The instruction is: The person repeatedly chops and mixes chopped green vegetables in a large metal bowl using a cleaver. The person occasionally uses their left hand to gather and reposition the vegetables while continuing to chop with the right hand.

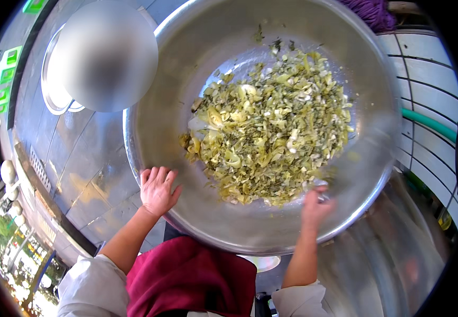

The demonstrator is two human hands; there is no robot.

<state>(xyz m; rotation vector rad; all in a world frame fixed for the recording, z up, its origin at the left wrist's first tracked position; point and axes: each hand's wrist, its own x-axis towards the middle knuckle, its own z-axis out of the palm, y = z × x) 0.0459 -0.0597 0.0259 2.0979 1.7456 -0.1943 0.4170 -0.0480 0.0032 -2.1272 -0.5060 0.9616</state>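
A wide metal basin (161,130) lies before me, with a heap of chopped yellow-green leafy vegetables (268,130) in its bottom. White bits and a few larger yellow pieces show among the cuttings. My left hand (158,192) rests palm down on the basin's near-left rim and inner wall, fingers apart. At the heap's near-right edge, my right hand (317,208) is blurred by motion and grips a shiny metal utensil (321,190). Blur and my fingers hide most of that utensil, so its kind is unclear.
Left of the basin, a blurred patch covers much of a round metal vessel (50,79) on the grey tiled floor (74,158). A green hose (429,123) crosses the white tiled surface (423,71) at right. Purple cord-like material (375,14) touches the far-right rim. Shiny metal (379,261) stands near right.
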